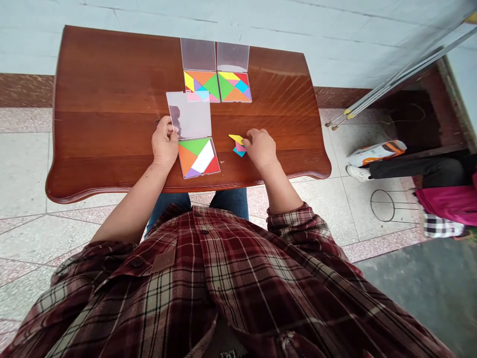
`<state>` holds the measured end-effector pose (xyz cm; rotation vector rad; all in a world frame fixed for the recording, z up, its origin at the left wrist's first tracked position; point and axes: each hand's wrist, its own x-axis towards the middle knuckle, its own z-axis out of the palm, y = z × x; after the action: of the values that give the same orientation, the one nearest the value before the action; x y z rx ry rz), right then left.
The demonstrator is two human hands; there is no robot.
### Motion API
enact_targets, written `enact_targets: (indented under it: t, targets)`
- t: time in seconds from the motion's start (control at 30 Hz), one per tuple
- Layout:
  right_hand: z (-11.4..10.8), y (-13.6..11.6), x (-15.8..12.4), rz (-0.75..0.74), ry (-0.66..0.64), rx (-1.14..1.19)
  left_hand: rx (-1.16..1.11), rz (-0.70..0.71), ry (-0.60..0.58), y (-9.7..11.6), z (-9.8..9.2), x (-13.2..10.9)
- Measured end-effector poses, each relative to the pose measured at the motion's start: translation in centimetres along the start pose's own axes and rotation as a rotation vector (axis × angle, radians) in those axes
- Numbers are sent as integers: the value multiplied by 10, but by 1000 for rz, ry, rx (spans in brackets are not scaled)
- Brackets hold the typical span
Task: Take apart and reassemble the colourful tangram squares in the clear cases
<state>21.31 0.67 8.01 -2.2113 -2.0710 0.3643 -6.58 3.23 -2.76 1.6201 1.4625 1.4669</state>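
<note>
My left hand (pixel 164 143) grips the lower left edge of a clear plastic lid (pixel 189 115), which stands hinged to the nearest tangram case (pixel 198 157). That case holds green, orange, white, purple and red pieces. My right hand (pixel 261 148) rests its fingertips on a small pile of tangram pieces (pixel 239 145) in yellow, pink and blue, lying on the table to the right of the case. Part of the pile is hidden by my fingers. Two more filled tangram cases (pixel 201 85) (pixel 234 86) lie side by side at the far edge, their clear lids open.
All of this sits on a polished reddish-brown wooden table (pixel 112 84) with a curved edge. On the floor to the right are a seated person's black-trousered leg (pixel 417 172), a white shoe (pixel 357 173), a printed bag (pixel 377 152), a wire stand (pixel 391 206) and magenta cloth (pixel 449 199).
</note>
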Motion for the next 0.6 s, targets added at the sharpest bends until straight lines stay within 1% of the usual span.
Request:
enact_targets:
  t: [0.03, 0.07, 0.17, 0.2, 0.27, 0.3, 0.37, 0.5, 0.6]
  targets:
    - [-1, -4, -4, -66, -8, 13, -2, 2, -4, 0, 0, 0]
    - [-2, -9, -9, -166, -48, 39, -3, 3, -8, 1, -1, 0]
    - [-3, -27, -21, -527, -288, 124, -1, -1, -8, 2, -1, 0]
    - [-3, -34, -25, -617, -364, 136, -1, -1, -6, 2, -1, 0]
    - [0, -49, -32, -714, -460, 123, 3, -2, -2, 1, -1, 0]
    - [3, -56, -36, -725, -483, 107, 5, -2, -1, 1, -1, 0]
    - [12, -71, -45, -686, -485, 72, 7, -2, 1, 0, 0, 0]
    - [32, -93, -61, -546, -377, 37, 3, -5, -1, -3, 2, 0]
    - [42, -100, -67, -506, -360, 24, 9, -19, -7, -4, 2, -1]
